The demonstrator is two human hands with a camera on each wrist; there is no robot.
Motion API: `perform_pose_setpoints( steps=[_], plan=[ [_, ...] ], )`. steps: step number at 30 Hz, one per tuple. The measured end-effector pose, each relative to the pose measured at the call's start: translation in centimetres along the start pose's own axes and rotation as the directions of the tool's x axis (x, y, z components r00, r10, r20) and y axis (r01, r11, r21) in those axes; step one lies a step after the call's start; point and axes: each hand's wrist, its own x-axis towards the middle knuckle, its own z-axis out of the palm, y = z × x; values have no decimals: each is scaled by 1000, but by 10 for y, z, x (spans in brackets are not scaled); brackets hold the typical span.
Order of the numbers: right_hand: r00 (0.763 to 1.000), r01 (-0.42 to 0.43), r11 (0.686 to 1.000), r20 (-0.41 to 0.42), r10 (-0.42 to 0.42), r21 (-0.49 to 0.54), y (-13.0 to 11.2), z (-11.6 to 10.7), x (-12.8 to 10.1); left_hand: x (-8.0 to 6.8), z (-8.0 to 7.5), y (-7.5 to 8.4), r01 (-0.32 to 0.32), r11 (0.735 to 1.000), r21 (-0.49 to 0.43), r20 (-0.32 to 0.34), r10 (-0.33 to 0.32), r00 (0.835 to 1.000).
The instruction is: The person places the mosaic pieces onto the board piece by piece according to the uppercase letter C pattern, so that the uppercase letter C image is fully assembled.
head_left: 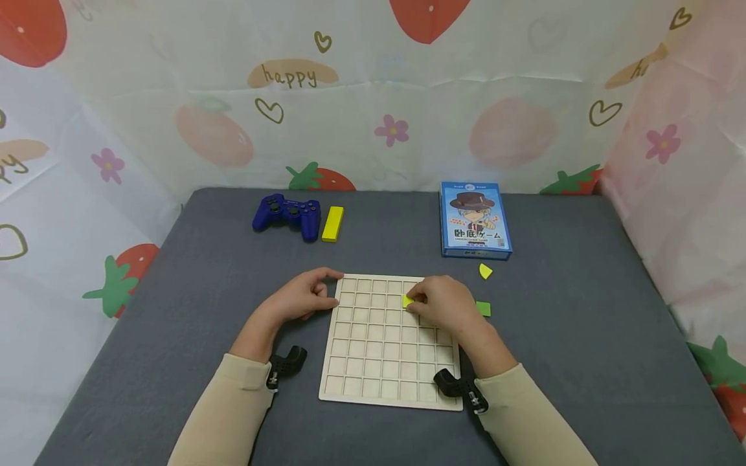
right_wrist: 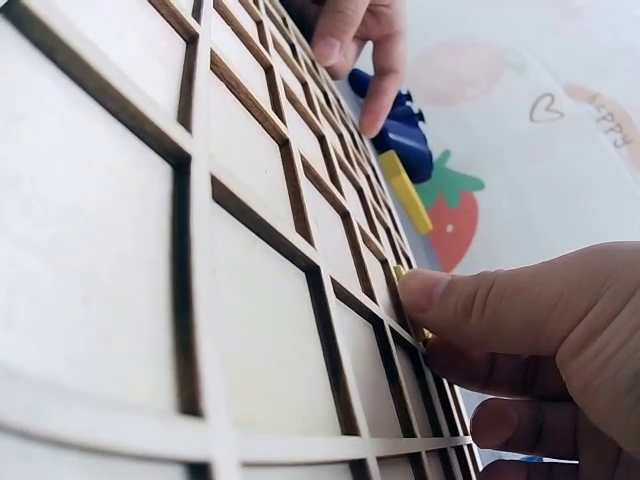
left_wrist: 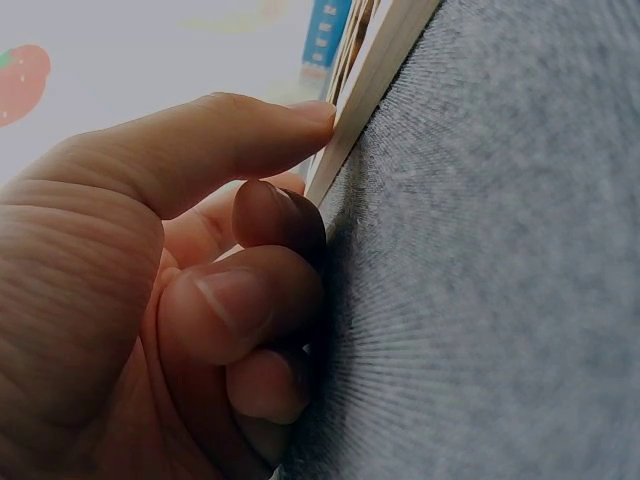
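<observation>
Wooden grid board (head_left: 384, 362): near edge of the grey worktop (head_left: 175, 362), centre. Left hand (head_left: 303, 298): at the board's far-left corner, thumb and forefinger curled onto its rim, holding it. Right hand (head_left: 445, 303): over the board's far-right squares, fingertips pinching a small yellow-green piece (head_left: 407, 301) against a cell. Green square piece (head_left: 483, 309): just off the board's right edge. Yellow wedge (head_left: 485, 271): beyond it. Far edge: blue game controller (head_left: 287, 215), yellow block (head_left: 333, 224), blue game box (head_left: 474, 220).
</observation>
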Motion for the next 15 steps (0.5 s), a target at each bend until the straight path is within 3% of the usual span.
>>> perform_pose_setpoints(
  steps=[6, 15],
  plan=[
    [1000, -23, 1000, 13, 23, 18, -2, -5, -1, 0, 0, 0, 3, 1000, -3, 0, -3, 1000],
    [999, -20, 998, -26, 21, 68, -2, -31, -8, 0, 0, 0, -1, 1000, 0, -2, 1, 1000]
  ],
)
